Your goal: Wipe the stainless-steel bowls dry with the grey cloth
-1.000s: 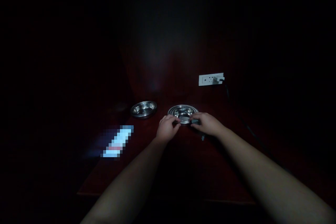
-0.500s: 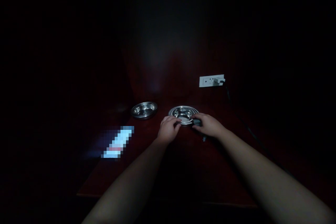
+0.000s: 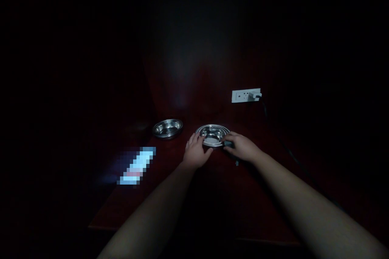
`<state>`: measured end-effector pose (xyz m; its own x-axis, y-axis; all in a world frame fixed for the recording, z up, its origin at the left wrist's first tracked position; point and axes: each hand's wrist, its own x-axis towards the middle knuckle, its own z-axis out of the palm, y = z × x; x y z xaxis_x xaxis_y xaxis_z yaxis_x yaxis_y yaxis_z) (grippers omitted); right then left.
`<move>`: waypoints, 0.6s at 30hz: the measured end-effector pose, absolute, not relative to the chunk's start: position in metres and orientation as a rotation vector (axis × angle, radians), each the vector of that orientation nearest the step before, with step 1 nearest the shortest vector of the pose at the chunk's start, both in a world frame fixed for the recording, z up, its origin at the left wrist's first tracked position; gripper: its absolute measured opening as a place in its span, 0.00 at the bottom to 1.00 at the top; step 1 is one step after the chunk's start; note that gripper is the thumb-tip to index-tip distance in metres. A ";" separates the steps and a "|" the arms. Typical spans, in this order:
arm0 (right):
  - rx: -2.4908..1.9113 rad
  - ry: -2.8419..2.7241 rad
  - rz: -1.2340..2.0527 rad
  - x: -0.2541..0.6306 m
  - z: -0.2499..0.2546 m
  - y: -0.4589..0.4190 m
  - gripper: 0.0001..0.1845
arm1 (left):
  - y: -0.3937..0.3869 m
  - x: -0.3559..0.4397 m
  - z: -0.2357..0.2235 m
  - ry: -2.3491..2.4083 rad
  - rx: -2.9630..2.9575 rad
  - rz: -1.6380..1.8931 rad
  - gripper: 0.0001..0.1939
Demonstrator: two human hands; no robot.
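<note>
Nested shiny steel bowls (image 3: 212,139) sit on the dark red table between my two hands. My left hand (image 3: 196,153) is at their near left rim, its fingers spread and the thumb apart. At the right rim is my right hand (image 3: 243,147), its fingers curled round a grey-green cloth (image 3: 227,144). Most of that cloth is hidden in the hand, and a small end of it seems to show below. Further left stands another small stack of steel bowls (image 3: 167,128), touched by neither hand.
A bright, pixelated rectangle (image 3: 138,166) lies at the table's left side. On the wall at the back right is a white socket plate (image 3: 240,96) with a plug (image 3: 254,96) and a dark cable running down to the right. The table's front edge shows faintly; the surroundings are very dark.
My left hand has loosened from the near rim, its fingers now spread further and the thumb apart. My right hand stays at the right rim with the cloth. The view has shifted slightly.
</note>
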<state>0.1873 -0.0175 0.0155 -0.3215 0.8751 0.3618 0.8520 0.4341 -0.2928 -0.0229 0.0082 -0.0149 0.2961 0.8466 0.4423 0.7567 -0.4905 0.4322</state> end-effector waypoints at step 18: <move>-1.400 -2.256 0.014 0.179 0.018 -0.022 0.09 | 0.006 -0.022 -0.012 1.491 2.425 0.980 0.19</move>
